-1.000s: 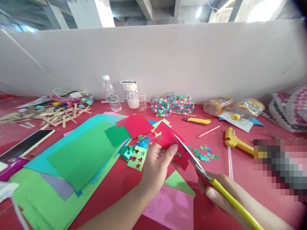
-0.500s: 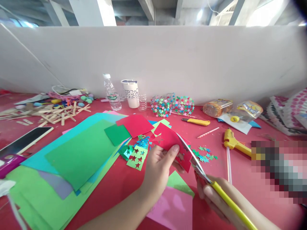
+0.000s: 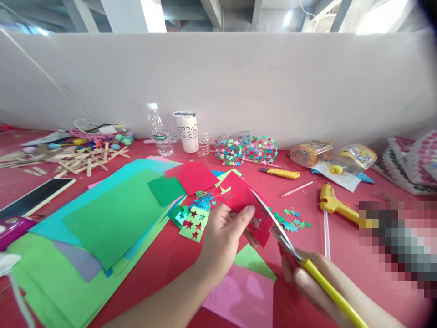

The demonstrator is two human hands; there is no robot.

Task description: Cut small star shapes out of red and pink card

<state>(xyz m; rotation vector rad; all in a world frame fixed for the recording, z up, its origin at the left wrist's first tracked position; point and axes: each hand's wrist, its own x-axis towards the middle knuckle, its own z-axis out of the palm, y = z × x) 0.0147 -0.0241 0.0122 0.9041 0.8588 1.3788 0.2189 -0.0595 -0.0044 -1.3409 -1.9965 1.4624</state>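
Observation:
My left hand [image 3: 227,230] pinches a sheet of red paper [image 3: 239,191] between thumb and fingers; star-shaped holes show in the sheet. My right hand [image 3: 307,278] is closed round the yellow-handled scissors [image 3: 327,282], whose metal blades lie at the right part of the red paper. Below my hands are pink paper [image 3: 246,296] with faint star outlines and a piece of green paper [image 3: 254,262]. Small cut stars [image 3: 292,223] in green and blue lie behind the blades. Left of my left hand is light-green paper [image 3: 193,233] with star holes.
Large coloured sheets [image 3: 112,218] cover the left side, near a phone [image 3: 37,196] and wooden sticks [image 3: 88,159]. At the back stand a water bottle [image 3: 160,136], a white cup [image 3: 186,132] and star-covered plastic pieces [image 3: 232,152]. A utility knife [image 3: 282,173] and glue gun [image 3: 332,200] lie right.
The view has shifted slightly. The scissors and red paper keep nearly the same pose, with my right thumb slightly farther from the paper.

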